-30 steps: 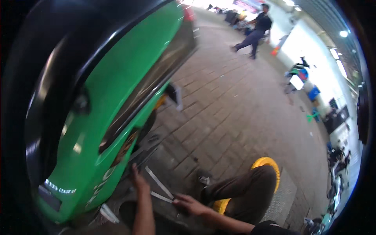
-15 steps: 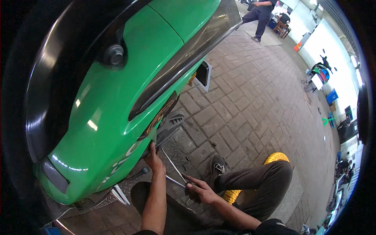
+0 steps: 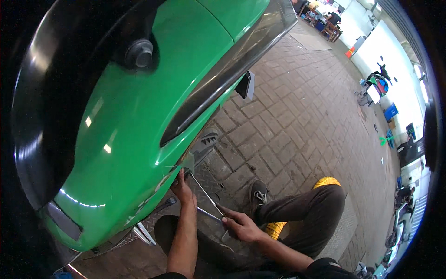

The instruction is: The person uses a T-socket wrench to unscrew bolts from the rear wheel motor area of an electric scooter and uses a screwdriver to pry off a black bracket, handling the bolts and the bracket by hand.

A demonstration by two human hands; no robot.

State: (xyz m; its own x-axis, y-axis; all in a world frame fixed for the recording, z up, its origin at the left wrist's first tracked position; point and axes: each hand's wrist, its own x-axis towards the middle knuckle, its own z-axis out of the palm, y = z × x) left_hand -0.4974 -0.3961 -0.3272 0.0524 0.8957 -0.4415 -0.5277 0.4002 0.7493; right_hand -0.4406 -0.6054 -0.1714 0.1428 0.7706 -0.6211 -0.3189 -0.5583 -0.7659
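1. Down at the right grip (image 3: 241, 226): fingers pressed together, pinching two thin, straight, silver metal rods (image 3: 206, 193) right where they converge. Joined there or merely crossing? Cannot tell.
2. Now along the longer rod: running away from the right grip, up and to the left, long axis slanting toward the left grip (image 3: 183, 188), ending just beside those fingers. Along the shorter one: lying flatter, pointing left to the edge of the left forearm (image 3: 183, 237).
3. Up at the left grip: raised to the lower edge of the large, glossy green body panel (image 3: 121, 135), fingertips partly hidden. Spread or pinching, cannot tell.
4. Key line here: from right grip to panel edge. Nearer the rods' meeting point, the right grip; nearer the far tip and the panel, the left.
5. Tight on the upper left, with the panel bulging close under its long, dark, shiny trim strip (image 3: 227, 76). Past the longer rod's tip, a grey toothed footrest (image 3: 207, 141). Off to the right, a dark laced shoe (image 3: 259, 193) and a bent leg in dark trousers (image 3: 306, 216).
6. Widest room toward the upper right, over grey-brown brick paving (image 3: 288, 107) reaching toward a parked motorbike (image 3: 381, 83).
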